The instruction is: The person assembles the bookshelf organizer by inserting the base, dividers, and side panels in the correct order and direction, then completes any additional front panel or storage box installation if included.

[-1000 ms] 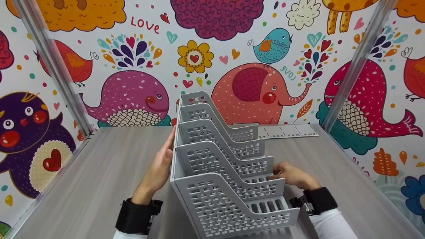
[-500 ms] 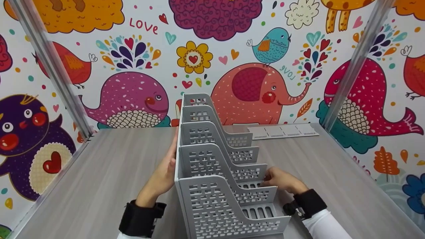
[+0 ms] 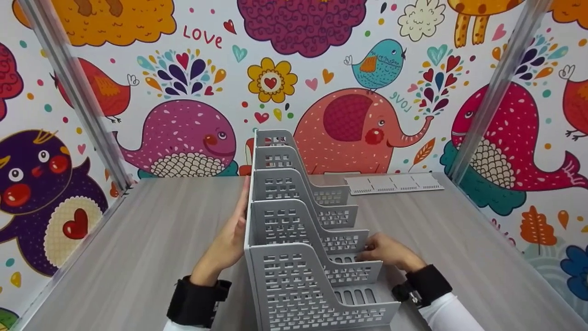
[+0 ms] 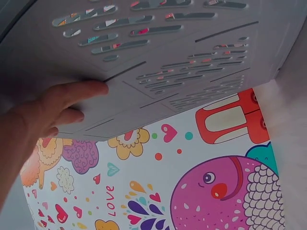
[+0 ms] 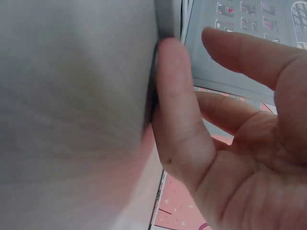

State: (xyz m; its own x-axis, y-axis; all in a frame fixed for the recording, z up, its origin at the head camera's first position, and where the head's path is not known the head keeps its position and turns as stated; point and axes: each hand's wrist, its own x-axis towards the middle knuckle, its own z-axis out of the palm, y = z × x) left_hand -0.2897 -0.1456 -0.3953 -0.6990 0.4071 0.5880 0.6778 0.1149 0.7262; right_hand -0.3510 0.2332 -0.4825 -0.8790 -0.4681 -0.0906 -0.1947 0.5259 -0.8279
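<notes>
A grey plastic file rack with perforated dividers stands upright on the table, its compartments facing right. My left hand lies along the rack's tall back panel, fingers extended. In the left wrist view, fingertips of that hand touch the slotted panel. At the low front side, my right hand grips the bottom edge of a compartment between two dividers. The right wrist view has its fingers against the edge and the thumb above, beside a perforated divider.
A flat white slotted strip lies at the back right of the wood-grain table. Cartoon-printed walls with metal posts enclose the back and sides. Black bands circle both wrists.
The rack's front side has swung left and slightly toward me, so the rack stands straighter. My right hand has moved left with it. The left hand stays on the back panel.
</notes>
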